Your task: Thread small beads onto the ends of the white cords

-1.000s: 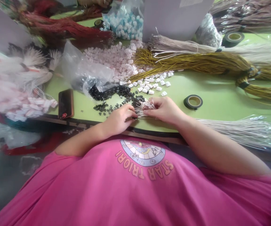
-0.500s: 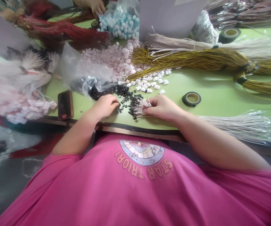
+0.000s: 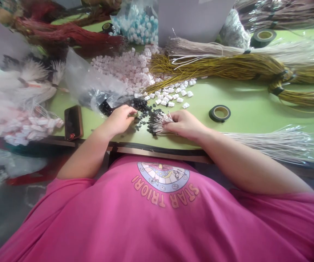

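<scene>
My right hand (image 3: pixel 185 123) is closed around a bundle of white wires (image 3: pixel 161 123) near its left end. Small black connectors (image 3: pixel 152 123) sit clustered on the wire ends that stick out past my fingers. The rest of the bundle runs to the right under my forearm, its loose tails (image 3: pixel 279 142) fanned along the table's near edge. Beside a scattered pile of black connectors (image 3: pixel 143 105), my left hand (image 3: pixel 121 118) has thumb and forefinger slightly apart, with nothing plainly visible between them. A clear plastic bag (image 3: pixel 91 85) with more black pieces lies behind it.
White connectors (image 3: pixel 127 69) are heaped beyond the bag. Yellow wires (image 3: pixel 222 67) lie across the back right, near a roll of black tape (image 3: pixel 220 113). A phone (image 3: pixel 73 122) and pale bundled parts (image 3: pixel 28 127) are at left. Red wires (image 3: pixel 67 36) lie farther back.
My left thumb and forefinger have parted and lifted slightly off the black connector pile. My right hand keeps its hold on the wires. The whole view has shifted a little.
</scene>
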### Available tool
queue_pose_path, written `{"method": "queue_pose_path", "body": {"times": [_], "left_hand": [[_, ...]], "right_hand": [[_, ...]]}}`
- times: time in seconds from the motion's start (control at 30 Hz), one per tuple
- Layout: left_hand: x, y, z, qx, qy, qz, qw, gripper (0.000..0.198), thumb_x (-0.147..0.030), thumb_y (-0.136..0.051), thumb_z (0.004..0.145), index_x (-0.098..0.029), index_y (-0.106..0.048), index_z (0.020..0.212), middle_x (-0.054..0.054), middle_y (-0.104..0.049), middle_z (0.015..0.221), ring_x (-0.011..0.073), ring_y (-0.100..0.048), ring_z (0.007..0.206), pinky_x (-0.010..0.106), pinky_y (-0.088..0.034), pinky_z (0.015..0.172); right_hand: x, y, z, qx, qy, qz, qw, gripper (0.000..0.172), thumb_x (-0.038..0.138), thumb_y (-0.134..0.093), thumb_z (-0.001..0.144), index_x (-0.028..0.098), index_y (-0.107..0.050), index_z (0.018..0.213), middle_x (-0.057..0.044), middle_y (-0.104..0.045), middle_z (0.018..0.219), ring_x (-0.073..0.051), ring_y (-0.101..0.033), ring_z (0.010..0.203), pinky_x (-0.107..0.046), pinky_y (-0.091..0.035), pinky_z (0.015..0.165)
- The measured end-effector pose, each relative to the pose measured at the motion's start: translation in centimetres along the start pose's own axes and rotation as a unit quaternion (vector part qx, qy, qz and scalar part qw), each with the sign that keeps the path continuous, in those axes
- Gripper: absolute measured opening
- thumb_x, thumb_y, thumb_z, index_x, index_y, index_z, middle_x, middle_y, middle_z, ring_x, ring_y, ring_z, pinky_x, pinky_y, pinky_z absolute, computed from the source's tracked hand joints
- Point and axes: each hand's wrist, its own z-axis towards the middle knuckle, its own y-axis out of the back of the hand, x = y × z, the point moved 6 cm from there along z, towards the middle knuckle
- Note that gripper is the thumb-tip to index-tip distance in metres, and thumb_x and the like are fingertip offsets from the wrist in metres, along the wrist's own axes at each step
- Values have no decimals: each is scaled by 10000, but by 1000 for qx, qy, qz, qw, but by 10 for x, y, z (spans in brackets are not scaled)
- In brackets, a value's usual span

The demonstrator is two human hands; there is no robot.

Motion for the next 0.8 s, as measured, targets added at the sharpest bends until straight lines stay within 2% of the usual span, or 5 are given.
{"method": "queue_pose_path", "body": {"times": [0.27,0.4,0.5,0.6,0.8], "left_hand": [[-4,-6,6,-4,-12,24,1000,166,-234,-525,792,-155,-653,861,77,-611,933,207,-568,891,341,-446,834],[-29,6,-11,-45,-1,-87,995,179,-242,-508,822,-178,-624,942,50,-650,924,174,-589,867,323,-454,837],[-51,-6,-19,-1,-9,-261,965,180,-285,-594,781,-175,-628,918,35,-677,896,152,-617,821,306,-481,807],[-59,-26,-16,22,16,-394,919,188,-258,-648,731,-153,-631,886,43,-686,888,145,-631,803,313,-499,796],[-55,-44,-9,12,54,-498,865,224,-255,-720,661,-143,-643,840,31,-686,823,122,-624,728,297,-509,751]], "right_hand": [[-1,0,1,-17,-11,-27,999,172,260,-545,669,133,-654,709,9,-559,602,-99,-466,560,-238,-347,543],[-1,0,1,-23,-7,-22,999,174,248,-553,648,125,-658,713,16,-534,586,-97,-454,554,-234,-339,539],[-2,1,0,-28,-5,-7,1000,201,255,-564,643,117,-664,749,15,-526,592,-94,-446,556,-229,-332,528],[-3,1,0,-33,-8,1,999,223,291,-592,640,111,-662,750,14,-514,592,-90,-434,555,-223,-323,515],[-1,1,-1,-40,-18,-6,999,228,312,-623,620,105,-647,714,19,-489,574,-81,-410,541,-221,-310,498]]}}
